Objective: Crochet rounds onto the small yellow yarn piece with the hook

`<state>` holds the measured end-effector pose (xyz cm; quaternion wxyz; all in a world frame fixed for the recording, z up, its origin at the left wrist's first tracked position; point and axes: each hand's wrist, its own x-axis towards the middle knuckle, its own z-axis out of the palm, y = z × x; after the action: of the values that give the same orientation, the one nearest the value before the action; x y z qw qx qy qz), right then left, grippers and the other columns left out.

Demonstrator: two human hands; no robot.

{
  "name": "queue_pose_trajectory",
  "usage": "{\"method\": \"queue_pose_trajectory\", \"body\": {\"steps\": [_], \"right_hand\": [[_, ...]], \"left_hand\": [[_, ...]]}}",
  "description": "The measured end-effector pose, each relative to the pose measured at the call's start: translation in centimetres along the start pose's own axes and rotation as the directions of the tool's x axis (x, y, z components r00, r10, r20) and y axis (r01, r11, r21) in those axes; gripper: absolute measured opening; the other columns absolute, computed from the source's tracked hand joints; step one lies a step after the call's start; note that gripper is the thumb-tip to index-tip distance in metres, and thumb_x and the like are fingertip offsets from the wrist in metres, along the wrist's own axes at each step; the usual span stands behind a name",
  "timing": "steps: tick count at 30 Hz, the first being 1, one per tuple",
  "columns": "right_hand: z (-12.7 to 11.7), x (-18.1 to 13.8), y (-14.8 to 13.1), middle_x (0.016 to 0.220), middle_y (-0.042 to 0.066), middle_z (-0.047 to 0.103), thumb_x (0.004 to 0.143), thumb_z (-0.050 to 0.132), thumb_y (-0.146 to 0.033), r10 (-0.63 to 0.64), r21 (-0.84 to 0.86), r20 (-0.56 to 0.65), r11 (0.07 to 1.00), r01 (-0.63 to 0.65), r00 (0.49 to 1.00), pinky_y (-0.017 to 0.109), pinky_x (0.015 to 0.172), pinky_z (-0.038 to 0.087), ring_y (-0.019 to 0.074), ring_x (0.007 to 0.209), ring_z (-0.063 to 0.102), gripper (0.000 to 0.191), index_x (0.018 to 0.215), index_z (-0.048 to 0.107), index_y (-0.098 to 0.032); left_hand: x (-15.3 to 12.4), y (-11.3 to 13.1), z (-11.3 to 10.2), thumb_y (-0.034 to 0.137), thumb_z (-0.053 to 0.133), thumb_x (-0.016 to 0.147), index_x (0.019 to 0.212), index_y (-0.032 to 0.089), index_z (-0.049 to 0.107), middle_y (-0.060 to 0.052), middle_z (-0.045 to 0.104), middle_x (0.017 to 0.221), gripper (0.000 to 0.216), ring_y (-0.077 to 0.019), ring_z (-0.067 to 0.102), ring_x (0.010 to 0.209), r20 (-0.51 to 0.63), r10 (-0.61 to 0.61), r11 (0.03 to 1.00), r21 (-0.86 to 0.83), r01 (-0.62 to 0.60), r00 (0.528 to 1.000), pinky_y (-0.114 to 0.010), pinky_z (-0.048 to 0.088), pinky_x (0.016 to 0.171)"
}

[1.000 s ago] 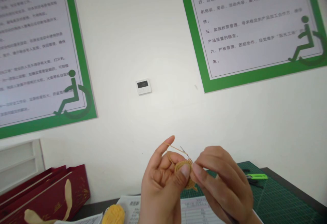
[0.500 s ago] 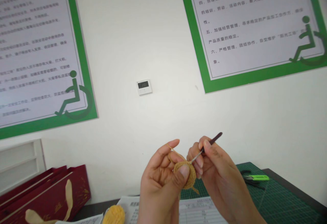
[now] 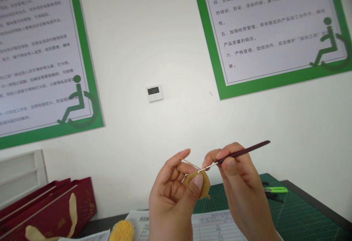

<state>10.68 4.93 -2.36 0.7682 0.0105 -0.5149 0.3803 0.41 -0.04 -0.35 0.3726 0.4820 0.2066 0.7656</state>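
Observation:
My left hand pinches a small round crochet piece in mustard yarn, its thumb pressed on the front. A strand of the same yarn runs over the raised left index finger down to the edge of the piece. In my right hand is a crochet hook with a dark handle, held between thumb and fingers. Its metal tip meets the top edge of the crochet piece; whether it sits inside a stitch is too small to tell. A short yarn tail hangs at the lower edge.
A yellow yarn ball lies beside printed papers on the table. Behind my right hand are a green cutting mat and a bright green-handled tool. Dark red gift bags stand at left. A thermostat is on the wall.
The hook has swung from a steep angle to a flatter one, and more of its handle shows. My right fingers have shifted along it. My left hand keeps its hold.

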Motion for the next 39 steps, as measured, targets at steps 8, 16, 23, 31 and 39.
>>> {"method": "queue_pose_trajectory", "body": {"steps": [8,16,23,31,39], "right_hand": [[-0.4,0.2,-0.5,0.087,0.000,0.073,0.105,0.051,-0.031,-0.159,-0.177,0.069,0.969,0.169,0.985,0.030,0.079,0.055,0.0151,0.084,0.070,0.012,0.100,0.062,-0.027],[-1.2,0.1,-1.0,0.093,0.003,0.071,0.104,0.045,-0.017,-0.291,-0.309,0.233,0.882,0.354,0.928,0.040,0.080,0.055,0.0206,0.091,0.069,0.018,0.108,0.060,-0.028],[-1.1,0.6,-2.3,0.086,0.005,0.074,0.095,0.053,-0.009,-0.453,-0.480,0.517,0.549,0.684,0.727,0.044,0.076,0.055,0.0221,0.079,0.071,0.026,0.114,0.058,-0.026],[-0.7,-0.2,-0.3,0.091,0.004,0.070,0.099,0.051,-0.014,-0.417,-0.369,0.337,0.766,0.526,0.844,0.042,0.075,0.053,0.0215,0.085,0.067,0.023,0.112,0.062,-0.029],[-1.4,0.0,1.4,0.085,0.000,0.063,0.094,0.063,-0.018,-0.375,-0.235,0.290,0.864,0.445,0.881,0.038,0.068,0.051,0.0191,0.078,0.060,0.018,0.103,0.067,-0.032]], "left_hand": [[0.0,-0.1,0.4,0.009,0.089,0.070,0.104,0.024,0.082,0.000,0.069,0.072,0.037,-0.0113,0.061,0.065,-0.050,0.037,0.999,0.025,-0.036,0.998,-0.019,0.051,0.059],[-0.1,-0.1,0.4,0.009,0.087,0.071,0.105,0.025,0.082,0.000,0.071,0.075,0.038,-0.0116,0.063,0.065,-0.061,0.074,0.995,0.069,-0.069,0.995,-0.020,0.053,0.060],[-0.2,0.2,0.3,0.009,0.088,0.070,0.105,0.026,0.081,0.000,0.071,0.078,0.039,-0.0121,0.067,0.067,-0.062,0.059,0.993,0.101,-0.053,0.996,-0.020,0.055,0.063],[0.1,0.3,-0.5,0.016,0.091,0.070,0.114,0.025,0.078,-0.003,0.069,0.082,0.047,-0.0131,0.063,0.070,0.090,-0.122,0.992,-0.017,0.124,0.988,-0.023,0.052,0.065],[0.1,0.4,-0.6,0.014,0.090,0.070,0.118,0.023,0.078,-0.003,0.067,0.080,0.050,-0.0148,0.063,0.075,0.054,-0.107,0.992,-0.057,0.110,0.993,-0.023,0.054,0.067]]}}
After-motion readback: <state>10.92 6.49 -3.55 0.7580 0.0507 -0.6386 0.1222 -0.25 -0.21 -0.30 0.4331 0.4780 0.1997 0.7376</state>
